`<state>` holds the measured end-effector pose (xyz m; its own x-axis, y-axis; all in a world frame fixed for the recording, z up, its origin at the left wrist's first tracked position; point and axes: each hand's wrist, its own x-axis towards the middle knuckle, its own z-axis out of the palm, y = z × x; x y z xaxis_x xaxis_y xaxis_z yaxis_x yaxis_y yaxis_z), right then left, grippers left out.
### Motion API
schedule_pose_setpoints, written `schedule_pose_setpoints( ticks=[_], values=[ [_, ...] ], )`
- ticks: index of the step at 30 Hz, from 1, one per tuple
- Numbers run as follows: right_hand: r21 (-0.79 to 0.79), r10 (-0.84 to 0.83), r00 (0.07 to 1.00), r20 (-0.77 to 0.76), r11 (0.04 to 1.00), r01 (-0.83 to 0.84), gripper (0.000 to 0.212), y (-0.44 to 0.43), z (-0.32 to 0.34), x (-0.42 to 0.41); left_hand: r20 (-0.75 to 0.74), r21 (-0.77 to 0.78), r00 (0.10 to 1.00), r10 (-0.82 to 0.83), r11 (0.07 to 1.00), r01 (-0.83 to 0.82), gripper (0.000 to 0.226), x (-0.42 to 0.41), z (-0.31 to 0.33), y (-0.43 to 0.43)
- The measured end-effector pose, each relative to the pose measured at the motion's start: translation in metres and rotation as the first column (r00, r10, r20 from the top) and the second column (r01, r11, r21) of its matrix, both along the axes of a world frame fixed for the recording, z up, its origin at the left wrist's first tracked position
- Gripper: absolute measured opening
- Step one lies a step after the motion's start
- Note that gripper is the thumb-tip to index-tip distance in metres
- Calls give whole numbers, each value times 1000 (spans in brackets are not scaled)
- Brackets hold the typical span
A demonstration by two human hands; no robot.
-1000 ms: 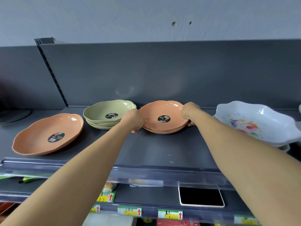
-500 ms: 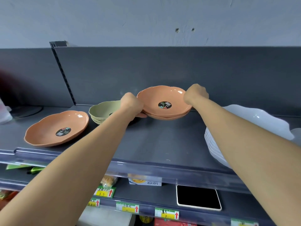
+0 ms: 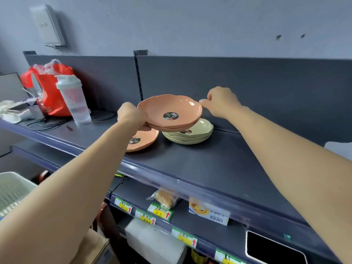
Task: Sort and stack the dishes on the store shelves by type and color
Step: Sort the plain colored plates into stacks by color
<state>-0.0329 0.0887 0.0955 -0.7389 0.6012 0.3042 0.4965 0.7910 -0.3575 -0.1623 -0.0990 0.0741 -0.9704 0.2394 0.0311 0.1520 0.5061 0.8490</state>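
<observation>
Lifted clear of the shelf point(image 3: 219, 164) now, the orange plates point(image 3: 169, 111) have travelled leftward and hang above the other dishes, where half a second ago they were just rising from their spot to the right of the green bowls. It looks like 2 plates nested together, a dark round sticker showing in the upper one.

From where I stand, the left hand point(image 3: 131, 116) is clamped on the left rim, thumb over the top and fingers tucked beneath. At the right rim, the right hand point(image 3: 221, 105) pinches the edge with its fingertips, the rest of the fingers loosely curled.

Beneath the held pair, partly hidden by the left wrist, a single orange plate point(image 3: 142, 142) lies flat on the shelf. Just to its right sits the stack of green bowls point(image 3: 190, 135), its left part overlapped by the raised plates.

Farther left along the shelf stand a clear shaker bottle point(image 3: 73, 100) and a red plastic bag point(image 3: 50, 86), with cables trailing near them.
</observation>
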Motion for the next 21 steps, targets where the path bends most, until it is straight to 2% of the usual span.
schedule_pose_setpoints(
  ticks=[5,9,10,11,14,17,21],
  values=[
    [92,150,985,84,983,-157,36,-31,-3,-39,25,9,988,152,988,-152,21,-32,-12,-50],
    [88,210,972,106,971,-220,39,-47,-8,-62,45,-44,979,201,979,-199,10,-45,-21,-71],
    [82,215,970,113,971,-225,38,-49,-9,-66,45,-52,975,216,976,-214,15,-50,-25,-73],
    [78,217,969,121,971,-227,37,-51,-10,-70,50,-65,973,224,973,-221,20,-53,-27,-75],
    [78,218,967,133,970,-229,36,-53,-14,-77,27,-119,976,214,970,-210,13,-55,-31,-78],
    [74,210,969,133,972,-221,35,-55,-17,-81,26,-168,982,186,969,-179,33,-58,-37,-76],
    [92,200,968,151,972,-215,33,-55,-20,-80,15,-265,987,161,952,-152,33,-66,-45,-77]
  ],
)
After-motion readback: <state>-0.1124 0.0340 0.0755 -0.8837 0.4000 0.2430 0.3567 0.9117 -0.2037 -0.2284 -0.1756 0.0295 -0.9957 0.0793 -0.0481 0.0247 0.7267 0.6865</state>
